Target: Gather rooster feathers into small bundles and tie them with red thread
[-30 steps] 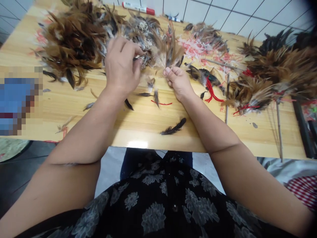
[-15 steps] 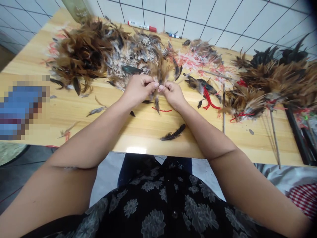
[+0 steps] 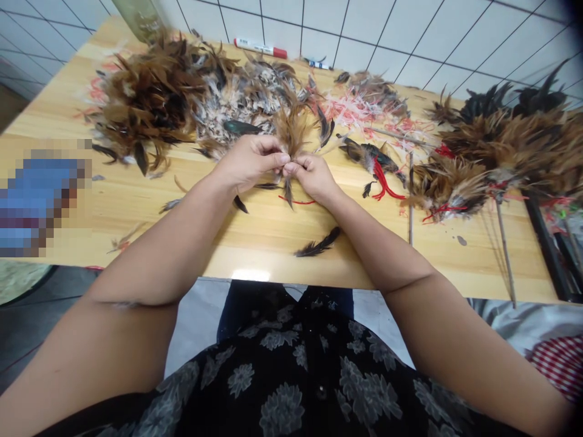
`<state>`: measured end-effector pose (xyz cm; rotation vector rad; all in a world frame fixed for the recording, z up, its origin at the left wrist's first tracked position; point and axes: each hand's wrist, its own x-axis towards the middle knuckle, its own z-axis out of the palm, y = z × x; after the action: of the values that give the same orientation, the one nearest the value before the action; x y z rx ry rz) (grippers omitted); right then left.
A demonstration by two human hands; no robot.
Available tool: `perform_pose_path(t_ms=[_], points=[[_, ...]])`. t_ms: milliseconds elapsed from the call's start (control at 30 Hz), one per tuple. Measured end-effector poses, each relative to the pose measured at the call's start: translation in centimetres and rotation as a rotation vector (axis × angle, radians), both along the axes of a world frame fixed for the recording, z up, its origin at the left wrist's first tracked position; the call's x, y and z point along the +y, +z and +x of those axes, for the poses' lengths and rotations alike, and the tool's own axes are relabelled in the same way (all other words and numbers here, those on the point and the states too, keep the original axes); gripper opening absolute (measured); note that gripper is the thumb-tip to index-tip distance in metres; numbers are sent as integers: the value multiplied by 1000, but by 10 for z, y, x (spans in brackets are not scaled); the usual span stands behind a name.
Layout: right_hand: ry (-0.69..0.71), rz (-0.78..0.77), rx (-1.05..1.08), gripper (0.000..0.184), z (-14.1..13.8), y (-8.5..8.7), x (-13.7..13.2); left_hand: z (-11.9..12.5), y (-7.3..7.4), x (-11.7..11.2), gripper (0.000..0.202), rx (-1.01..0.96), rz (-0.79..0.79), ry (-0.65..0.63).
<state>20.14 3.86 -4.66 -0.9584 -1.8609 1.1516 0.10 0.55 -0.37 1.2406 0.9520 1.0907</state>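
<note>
A small bunch of brown feathers (image 3: pixel 294 132) fans upward from between my hands. My left hand (image 3: pixel 252 162) pinches its base from the left, thumb pressed to the fingers. My right hand (image 3: pixel 315 176) closes on the same base from the right, its fingertips touching those of the left. Just how the quills lie under the fingertips is hidden. Below my hands a red string (image 3: pixel 300 201) lies on the wooden table (image 3: pixel 264 243), beside a dark feather tip. Nearer the table's front edge rests a loose black feather (image 3: pixel 319 244).
Behind my left hand spread a heap of brown feathers (image 3: pixel 150 97) and a greyish feather pile (image 3: pixel 228 115). Red-white strands (image 3: pixel 350 109), red strings (image 3: pixel 382 182) and feather dusters on sticks (image 3: pixel 503 243) lie to the right. A red-capped marker (image 3: pixel 259 47) lies by the tiled wall.
My left hand has shifted slightly left and its forearm has swung a little. My right fingers have curled closer around the feather base. The bunch stays in about the same place.
</note>
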Motion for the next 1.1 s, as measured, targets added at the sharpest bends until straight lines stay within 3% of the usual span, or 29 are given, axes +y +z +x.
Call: perform_pose_path(t_ms=[200, 300, 533, 733, 1100], points=[[20, -119, 100, 69, -6, 8, -8, -9, -15, 6, 59, 6, 20, -90], [43, -168, 160, 75, -6, 12, -11, -9, -21, 11, 61, -8, 51, -43], [-22, -244, 201, 79, -4, 22, -14, -16, -16, 21, 43, -211, -96, 48], [-37, -297, 252, 75, -8, 27, -17, -5, -24, 21, 47, -294, -184, 96], [-29, -270, 218, 73, -8, 26, -17, -2, -9, 17, 37, -287, -211, 107]])
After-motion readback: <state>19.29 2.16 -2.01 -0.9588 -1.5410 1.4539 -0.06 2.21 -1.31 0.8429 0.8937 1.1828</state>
